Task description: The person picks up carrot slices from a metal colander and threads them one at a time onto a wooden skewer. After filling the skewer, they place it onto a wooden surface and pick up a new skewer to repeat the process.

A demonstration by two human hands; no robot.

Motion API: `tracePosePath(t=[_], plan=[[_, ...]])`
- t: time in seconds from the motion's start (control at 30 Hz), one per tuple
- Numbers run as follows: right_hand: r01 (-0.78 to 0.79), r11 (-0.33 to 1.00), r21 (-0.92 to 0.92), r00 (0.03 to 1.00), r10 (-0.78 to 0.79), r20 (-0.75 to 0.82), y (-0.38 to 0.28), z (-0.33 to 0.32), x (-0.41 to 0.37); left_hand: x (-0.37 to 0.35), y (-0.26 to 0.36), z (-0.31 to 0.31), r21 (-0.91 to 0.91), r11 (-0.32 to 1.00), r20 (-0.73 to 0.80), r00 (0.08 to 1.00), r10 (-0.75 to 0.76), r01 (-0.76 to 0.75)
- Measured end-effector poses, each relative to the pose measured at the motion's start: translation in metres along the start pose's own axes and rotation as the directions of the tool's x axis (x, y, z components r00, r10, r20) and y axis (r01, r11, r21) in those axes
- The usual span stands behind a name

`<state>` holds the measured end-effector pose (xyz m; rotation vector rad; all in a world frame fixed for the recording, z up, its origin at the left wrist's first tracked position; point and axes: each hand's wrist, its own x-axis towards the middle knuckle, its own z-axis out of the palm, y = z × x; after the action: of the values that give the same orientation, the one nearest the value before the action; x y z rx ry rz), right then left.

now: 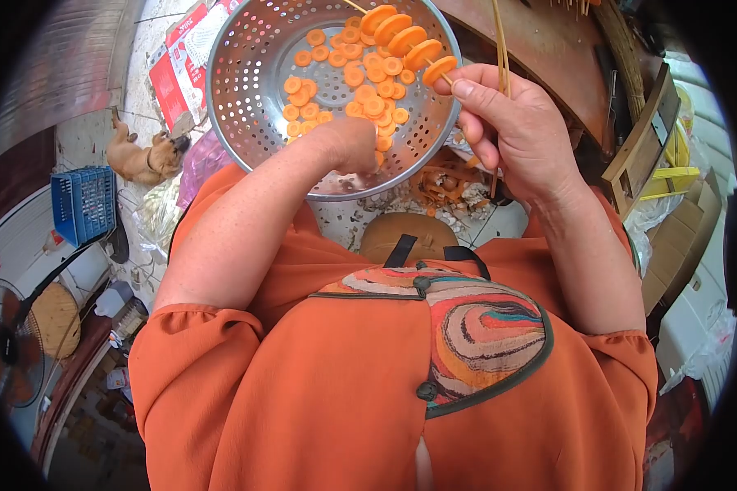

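Note:
My right hand (516,123) pinches a thin wooden skewer (405,41) threaded with several orange carrot slices, held over a metal colander (246,90). The same hand also keeps a couple of spare bamboo sticks (499,49) upright. My left hand (348,143) reaches down into the colander among loose carrot slices (344,74); its fingers are curled and mostly hidden behind the wrist, so what they grasp cannot be seen.
Carrot peelings (442,184) lie on the tiled floor under the colander. A small tan dog (143,159) lies at left near a blue crate (83,204) and a red-white carton (176,74). A fan (8,335) stands lower left; wooden boards and cardboard boxes (671,237) stand at right.

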<state>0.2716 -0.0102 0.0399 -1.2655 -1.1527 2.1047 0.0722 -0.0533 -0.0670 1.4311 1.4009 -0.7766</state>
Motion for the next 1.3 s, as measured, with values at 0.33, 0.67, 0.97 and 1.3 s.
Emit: tracePosePath(t=[0.33, 0.67, 0.97, 1.3], plan=[[-0.026, 0.999, -0.033, 1.0, 0.027, 0.015, 0.0, 0.0, 0.0, -0.003, -0.007, -0.012, -0.329, 0.944, 0.126, 0.991, 0.054, -0.01], [-0.059, 0.994, -0.095, 0.997, 0.063, 0.04, 0.0, 0.0, -0.003, -0.032, -0.049, -0.075, -0.805, 0.275, -0.58, 0.794, -0.183, -0.525], [-0.085, 0.992, -0.095, 0.994, 0.091, 0.056, 0.0, 0.006, -0.003, -0.055, -0.069, -0.096, -0.626, -0.268, -0.627, 0.678, -0.384, -0.732], [-0.09, 0.993, -0.082, 0.993, 0.095, 0.063, 0.001, 0.006, -0.002, -0.053, -0.064, -0.095, -0.553, -0.257, -0.669, 0.606, -0.43, -0.793]])
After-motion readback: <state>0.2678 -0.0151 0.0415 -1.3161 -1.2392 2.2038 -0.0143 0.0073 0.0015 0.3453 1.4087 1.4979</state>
